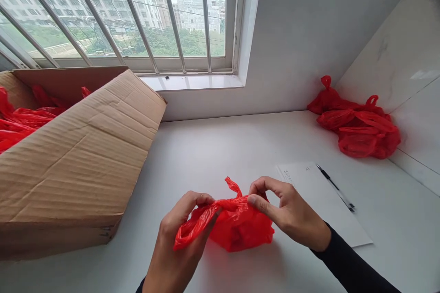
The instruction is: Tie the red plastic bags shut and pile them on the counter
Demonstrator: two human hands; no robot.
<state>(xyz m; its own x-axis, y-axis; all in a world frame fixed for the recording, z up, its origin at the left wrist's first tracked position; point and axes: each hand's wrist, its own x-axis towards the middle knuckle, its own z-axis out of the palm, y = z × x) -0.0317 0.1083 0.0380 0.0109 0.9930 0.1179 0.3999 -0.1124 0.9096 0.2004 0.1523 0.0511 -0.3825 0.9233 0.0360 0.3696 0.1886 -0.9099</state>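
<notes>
A red plastic bag (240, 229) rests on the white tabletop in front of me, its upper part gathered and twisted. My left hand (182, 233) is closed on the bag's left side, with a loop of red plastic hanging over the fingers. On the other side, my right hand (282, 208) pinches the gathered top between thumb and fingertips. A short twisted end of plastic sticks up between the two hands. Whatever the bag holds is hidden by the plastic.
A cardboard box (82, 155) with red bags (30, 116) inside stands at left. Several tied red bags (360, 128) lie in the back right corner. White paper (316, 201) with small writing and a pen (335, 187) lie right of my hands. A barred window (154, 18) is behind.
</notes>
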